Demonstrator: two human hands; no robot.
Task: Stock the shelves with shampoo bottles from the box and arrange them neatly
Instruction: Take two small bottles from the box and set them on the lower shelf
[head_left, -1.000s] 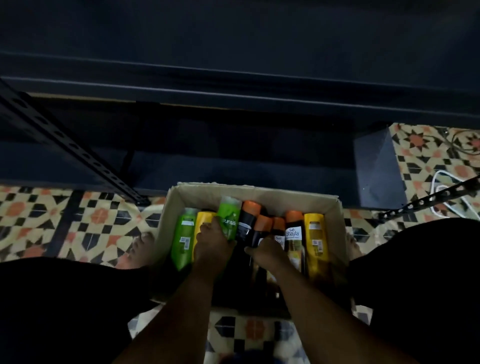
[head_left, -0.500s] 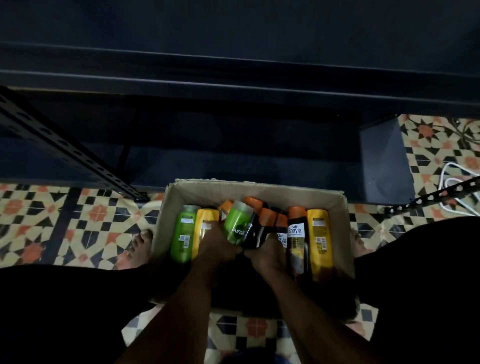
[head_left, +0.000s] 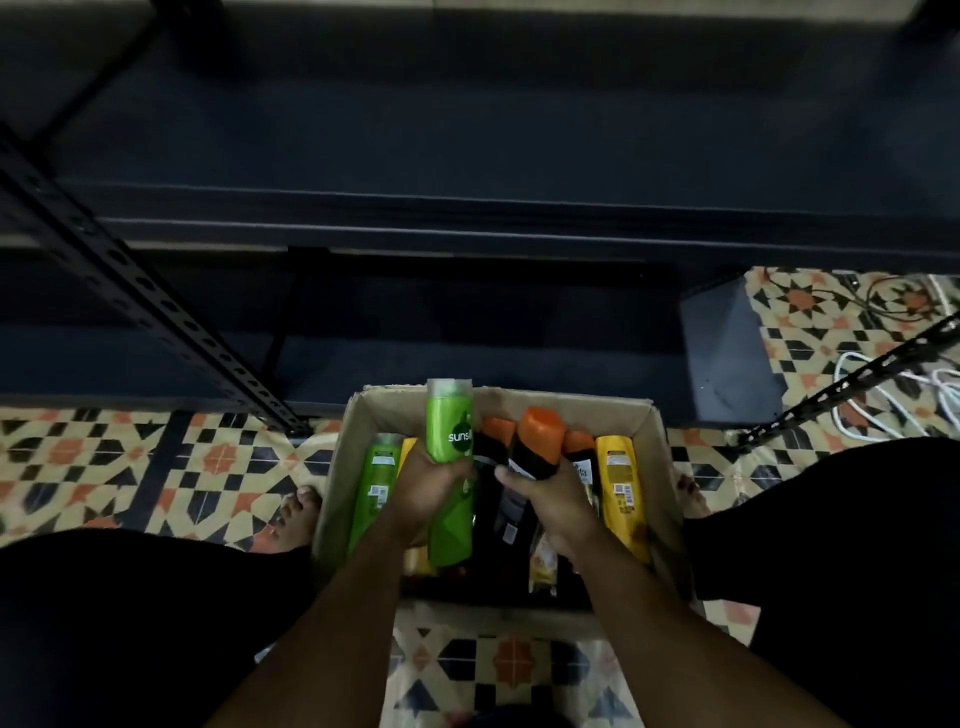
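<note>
Left grip (head_left: 434, 486) is wrapped round the middle of a green shampoo bottle (head_left: 450, 441), thumb and fingers curled about its body, with the cap end raised above the rim of the cardboard box (head_left: 654, 447). Right grip (head_left: 550, 499) closes on the lower body of a black bottle with an orange cap (head_left: 537, 441), which tilts up out of the row. Both bottles are over the box, not yet at the dark shelf (head_left: 467, 343) beyond it.

Other bottles lie packed side by side in the box: a second green bottle (head_left: 375, 480) at the left, a yellow bottle (head_left: 618, 483) at the right, more orange-capped ones between.

Judging by their look, these are smooth, stiff plastic bottles, probably full and so moderately heavy for one hand each. The glossy sides and labels may be slippery, so a hold round the waist, where the body narrows, seems safest; the flip caps could pop if squeezed or used as a handle. Light is poor, so I cannot tell whether the caps are fully snapped down. They should stand well on their flat caps or bases once set upright on the shelf.
</note>
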